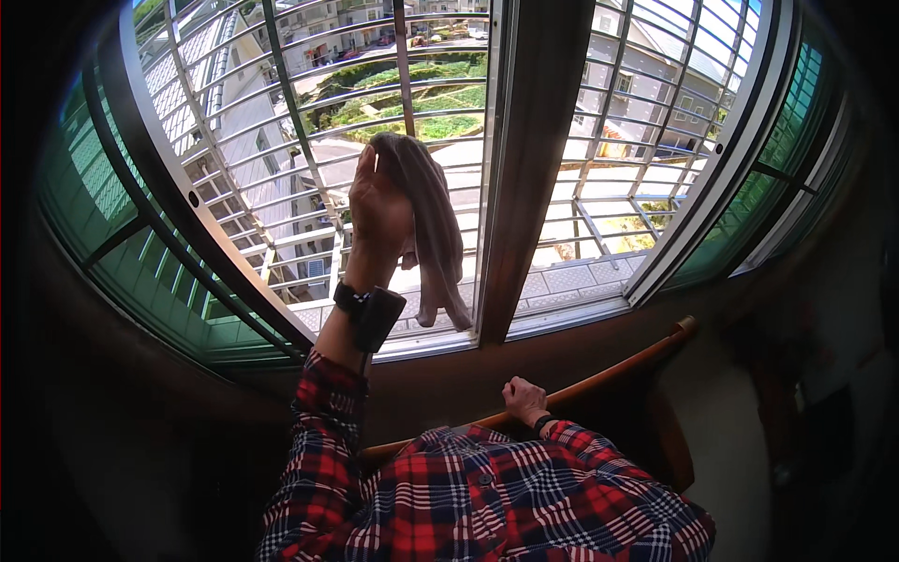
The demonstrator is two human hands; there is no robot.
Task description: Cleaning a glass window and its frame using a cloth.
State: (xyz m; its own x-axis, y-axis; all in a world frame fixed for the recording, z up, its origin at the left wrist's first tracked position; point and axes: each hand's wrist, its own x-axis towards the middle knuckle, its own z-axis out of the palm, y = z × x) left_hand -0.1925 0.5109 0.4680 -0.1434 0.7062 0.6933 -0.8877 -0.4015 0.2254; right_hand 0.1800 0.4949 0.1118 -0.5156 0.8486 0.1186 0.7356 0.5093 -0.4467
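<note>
A limp grey-brown cloth [435, 220] hangs from my raised left hand [379, 201], in front of the open left part of the window. The fingers are closed on its upper end, and its folds drop toward the sill. Lower and to the right, my right hand [526, 400] is curled into a fist beside a curved wooden rail [618, 368]. Whether those fingers hold anything is hidden from this side.
A dark upright post [541, 169] divides the window. Metal security bars [328, 112] stand beyond it, with a patterned ledge [576, 281] at their foot. Green-tinted panes [112, 201] flank the left side. A pale sill track [421, 347] runs below the cloth.
</note>
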